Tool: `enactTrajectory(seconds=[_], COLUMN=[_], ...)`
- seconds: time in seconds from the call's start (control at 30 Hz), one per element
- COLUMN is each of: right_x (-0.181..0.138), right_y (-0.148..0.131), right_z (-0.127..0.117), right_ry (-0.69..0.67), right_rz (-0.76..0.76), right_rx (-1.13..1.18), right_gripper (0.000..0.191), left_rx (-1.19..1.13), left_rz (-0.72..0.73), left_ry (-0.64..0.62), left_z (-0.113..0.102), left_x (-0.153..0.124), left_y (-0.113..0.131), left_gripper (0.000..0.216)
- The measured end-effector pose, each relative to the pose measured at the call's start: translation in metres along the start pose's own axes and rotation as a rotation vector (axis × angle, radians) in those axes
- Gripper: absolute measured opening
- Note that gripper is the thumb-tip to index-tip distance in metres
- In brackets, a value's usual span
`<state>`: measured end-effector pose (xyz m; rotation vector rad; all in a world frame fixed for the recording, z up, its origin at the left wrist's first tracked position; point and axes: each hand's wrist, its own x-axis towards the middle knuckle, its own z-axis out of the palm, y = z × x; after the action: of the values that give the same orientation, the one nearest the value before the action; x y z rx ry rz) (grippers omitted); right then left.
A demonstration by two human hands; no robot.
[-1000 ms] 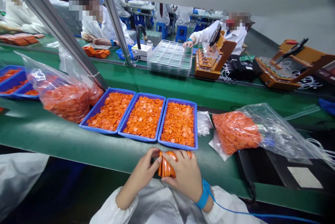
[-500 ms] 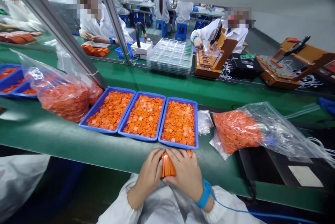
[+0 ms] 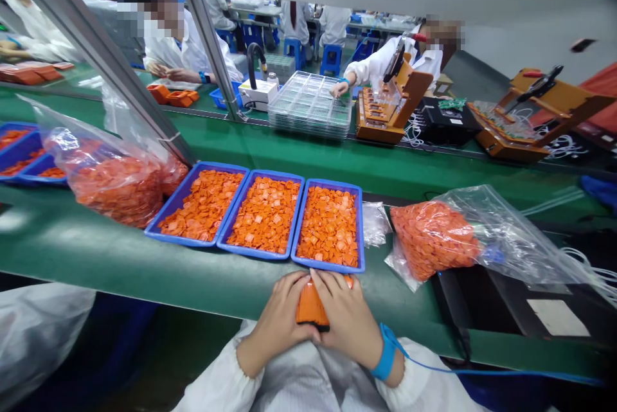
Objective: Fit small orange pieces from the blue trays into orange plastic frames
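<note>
A stack of small orange square pieces (image 3: 311, 306) is pressed between both my hands at the near edge of the green bench. My left hand (image 3: 281, 321) closes on its left side, my right hand (image 3: 348, 319) on its right; a blue wrist strap (image 3: 384, 351) with a blue cord is on my right wrist. Just beyond my fingers stand three blue trays (image 3: 328, 266) side by side, each full of loose orange pieces (image 3: 267, 214).
A clear bag of orange pieces (image 3: 434, 237) lies right of the trays, another bag (image 3: 116, 186) left. Past the green belt (image 3: 308, 158) sit stacked clear trays (image 3: 311, 103), a wooden jig (image 3: 390, 113), and people in white coats at work. A slanted metal post (image 3: 110, 65) rises at left.
My hands have drawn closer together around the orange stack and squared it up; the stack now lies flatter and a little nearer to me. A co-worker's hand across the belt moved onto the clear trays.
</note>
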<state>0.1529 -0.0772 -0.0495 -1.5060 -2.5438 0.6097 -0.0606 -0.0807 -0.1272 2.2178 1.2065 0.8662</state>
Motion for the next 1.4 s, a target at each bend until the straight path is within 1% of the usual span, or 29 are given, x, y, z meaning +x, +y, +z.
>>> enactTrajectory(seconds=[0.13, 0.27, 0.4, 0.47, 0.53, 0.63, 0.67, 0.73, 0.77, 0.87, 0.93, 1.1, 1.2, 1.4], right_x=[0.001, 0.002, 0.002, 0.001, -0.002, -0.008, -0.009, -0.011, -0.012, -0.013, -0.013, -0.015, -0.015, -0.014], right_y=[-0.002, -0.006, -0.003, 0.003, 0.009, 0.018, 0.021, 0.024, 0.026, 0.031, 0.033, 0.032, 0.028, 0.022], right_z=[0.0, 0.0, -0.01, -0.014, -0.016, -0.012, -0.01, -0.003, 0.0, 0.008, 0.012, 0.021, 0.024, 0.03], right_ry=[0.006, -0.006, -0.083, -0.092, -0.018, 0.199, 0.259, 0.336, 0.362, 0.444, 0.494, 0.605, 0.66, 0.738], right_rz=[0.026, 0.042, 0.031, 0.028, 0.034, 0.087, 0.109, 0.143, 0.157, 0.195, 0.222, 0.285, 0.311, 0.349], right_rx=[-0.024, -0.003, 0.113, 0.24, 0.441, 0.778, 0.849, 0.916, 0.93, 0.997, 1.043, 1.14, 1.181, 1.24], right_gripper=[0.097, 0.102, 0.11, 0.106, 0.091, 0.052, 0.039, 0.016, 0.012, 0.023, 0.024, 0.028, 0.027, 0.032], left_rx=[0.008, 0.026, 0.022, 0.018, 0.022, 0.039, 0.046, 0.065, 0.08, 0.152, 0.21, 0.284, 0.319, 0.394], left_rz=[-0.012, -0.049, -0.092, -0.097, -0.085, -0.059, -0.056, -0.062, -0.076, -0.139, -0.16, -0.104, -0.08, -0.107], left_ry=[-0.016, -0.083, -0.162, -0.188, -0.211, -0.253, -0.265, -0.285, -0.294, -0.325, -0.332, -0.288, -0.29, -0.339], left_z=[-0.003, -0.01, -0.018, -0.022, -0.025, -0.03, -0.032, -0.033, -0.033, -0.032, -0.03, -0.019, -0.015, -0.017], left_x=[0.004, 0.005, 0.007, 0.009, 0.01, 0.013, 0.015, 0.018, 0.02, 0.026, 0.028, 0.028, 0.032, 0.046], left_y=[0.004, 0.006, 0.012, 0.016, 0.02, 0.024, 0.026, 0.03, 0.033, 0.043, 0.048, 0.055, 0.058, 0.07], left_gripper=[0.097, 0.099, 0.093, 0.089, 0.086, 0.086, 0.087, 0.087, 0.086, 0.086, 0.089, 0.1, 0.108, 0.105])
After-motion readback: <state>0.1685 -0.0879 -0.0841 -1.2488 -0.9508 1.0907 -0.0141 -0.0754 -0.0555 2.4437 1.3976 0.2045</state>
